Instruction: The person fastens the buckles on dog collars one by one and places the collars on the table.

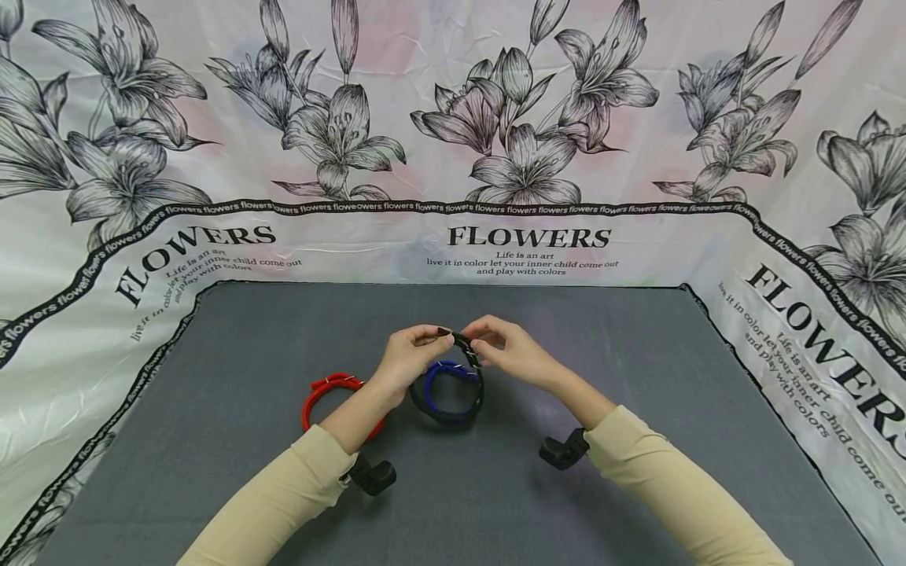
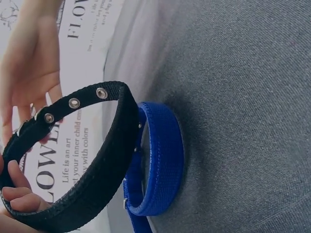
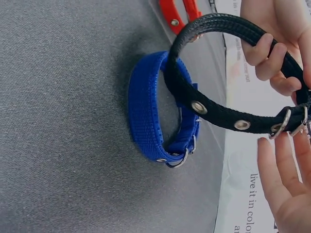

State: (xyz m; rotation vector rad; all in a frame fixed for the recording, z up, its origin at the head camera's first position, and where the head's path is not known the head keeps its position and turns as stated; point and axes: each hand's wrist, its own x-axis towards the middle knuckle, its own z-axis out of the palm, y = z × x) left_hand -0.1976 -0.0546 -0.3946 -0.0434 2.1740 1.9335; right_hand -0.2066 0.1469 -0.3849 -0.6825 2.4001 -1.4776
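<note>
Left hand: the left hand (image 1: 410, 355) is raised over the middle of the table, its fingers curled round the top of the black collar (image 1: 467, 358); in the right wrist view its fingers (image 3: 266, 57) wrap over the strap from above.
Right hand: the right hand (image 1: 511, 350) meets the left at the same spot and pinches the black collar at its buckle end; in the right wrist view its fingers (image 3: 284, 172) lie just under the metal buckle (image 3: 286, 121).
Hands together: both hands are close together, nearly touching, each gripping the black collar.
Black collar: closed into a loop and held upright above the table; a row of metal eyelets (image 2: 74, 103) runs along the strap. Its lower part hangs in front of the blue collar.
Blue collar: the blue collar (image 1: 447, 376) stands on its edge on the table, right below the hands and just beside the black loop; whether the two touch I cannot tell. A metal ring (image 3: 179, 159) shows at its buckle.
Red collar: the red collar (image 1: 327, 391) lies on the table beside the left forearm, partly hidden by it.
Table: the grey table (image 1: 637, 409) is covered in a felt-like cloth.
Backdrop: a white sheet (image 1: 453, 118) printed with lilies and the word FLOWERS surrounds the table.
Sleeves: both arms wear beige sleeves (image 1: 283, 495), each with a black camera (image 1: 371, 474) at the wrist.
</note>
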